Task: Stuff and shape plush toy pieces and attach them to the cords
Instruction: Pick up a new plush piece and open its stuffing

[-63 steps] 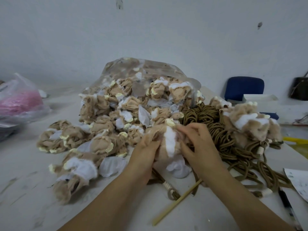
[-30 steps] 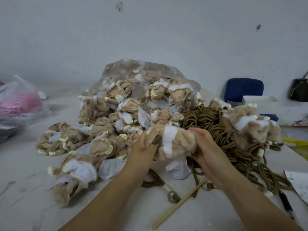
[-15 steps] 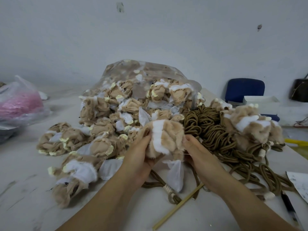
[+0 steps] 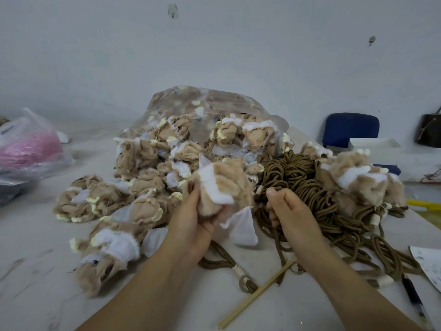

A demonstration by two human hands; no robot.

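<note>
My left hand grips a tan and white plush piece from below, held up over the table, with a white fabric tag hanging under it. My right hand is a closed fist just to its right, apart from the plush, and grips a brown cord that hangs down from it. Behind that hand lies the tangled bundle of brown cords. A heap of unstuffed tan plush pieces spills from a clear plastic bag.
Stuffed plush pieces lie on the cords at the right. A wooden stick, a pen and a paper sheet lie near the table's front right. A bag with pink contents sits at the left; a blue chair stands behind.
The plush piece has been turned and lifted in my left hand. My right hand let go of it and moved right, closing into a fist by the cords.
</note>
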